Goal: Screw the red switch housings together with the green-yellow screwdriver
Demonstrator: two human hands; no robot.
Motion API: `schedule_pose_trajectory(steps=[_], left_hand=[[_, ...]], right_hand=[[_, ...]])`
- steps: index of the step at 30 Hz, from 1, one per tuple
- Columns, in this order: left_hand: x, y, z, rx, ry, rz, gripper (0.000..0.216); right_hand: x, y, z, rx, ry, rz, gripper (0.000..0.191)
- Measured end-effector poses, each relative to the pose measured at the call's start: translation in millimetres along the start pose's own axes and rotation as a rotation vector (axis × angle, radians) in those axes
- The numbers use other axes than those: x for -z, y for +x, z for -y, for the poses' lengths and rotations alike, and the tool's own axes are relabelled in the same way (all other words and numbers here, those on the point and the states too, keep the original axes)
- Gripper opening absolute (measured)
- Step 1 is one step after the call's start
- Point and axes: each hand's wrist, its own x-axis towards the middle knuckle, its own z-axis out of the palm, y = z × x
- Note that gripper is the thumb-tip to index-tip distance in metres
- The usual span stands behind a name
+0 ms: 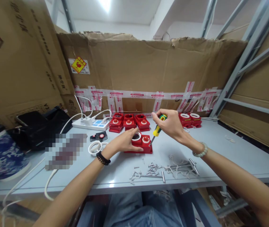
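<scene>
My left hand [125, 141] grips a red plastic housing [146, 148] that lies on the table, thumb along its front side and fingers over the top. A white ring sits in the housing's left part, and a round red knob with a pale collar is on its right. In my right hand [171, 123] is a screwdriver [157, 129] with a yellow and green handle, held tilted. Its tip meets the housing near the right front corner; whether a screw is under it is too small to tell. Loose screws [152, 168] lie scattered in front of the housing.
Behind stand several red housings [129, 122], with more housings [191, 119] at the back right. White rings [94, 147], black parts [98, 136] and a power strip [91, 123] are on the left. T-shaped metal rods [184, 166] lie near the front edge. Cardboard [148, 69] walls the back.
</scene>
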Motion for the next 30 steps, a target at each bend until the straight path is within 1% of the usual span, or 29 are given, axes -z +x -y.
schedule_pose_trajectory(steps=[15,24,30], left_hand=[[-2.6,0.1,-3.3,0.028,0.049,0.008,0.072],[-2.3,0.3,-3.4,0.041,0.052,0.019,0.072],[-3.1,1.0,-3.4,0.038,0.052,0.022,0.072]], right_hand=[[-4.2,-1.1,4.4,0.052,-0.159,-0.027,0.031],[-5.3,0.0,-0.4,0.04,-0.23,-0.022,0.032],[-8.1,0.3,4.6,0.021,-0.319,-0.013,0.034]])
